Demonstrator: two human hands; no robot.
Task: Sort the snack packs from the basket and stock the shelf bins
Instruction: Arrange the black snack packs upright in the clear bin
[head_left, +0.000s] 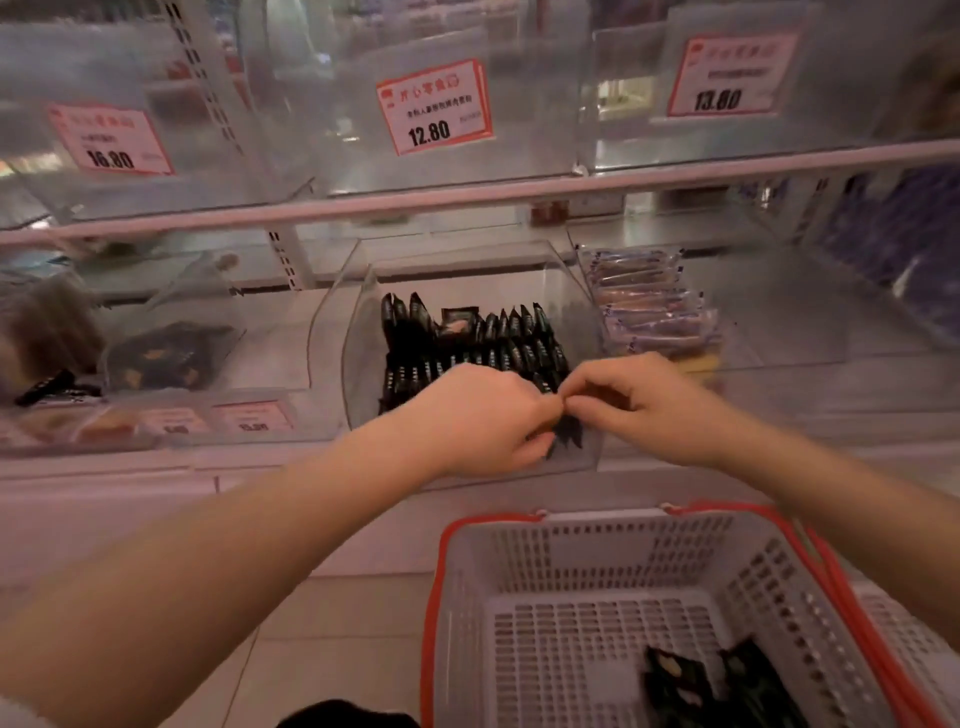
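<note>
A clear plastic shelf bin (358, 332) in the middle of the lower shelf holds rows of small black snack packs (498, 332) standing upright. My left hand (483, 415) grips several black packs (566, 434) at the bin's front edge. My right hand (634, 400) meets it from the right, fingertips pinching the same packs. Below, a white basket with red rim (545, 561) sits at the lower right, with a few black packs (691, 680) on its bottom.
The bin to the right holds clear-wrapped purple and orange packs (654, 312). A left bin (166, 358) holds dark packs. Upper-shelf bins carry red price tags (436, 106). A pale tiled floor (322, 649) lies beneath the basket.
</note>
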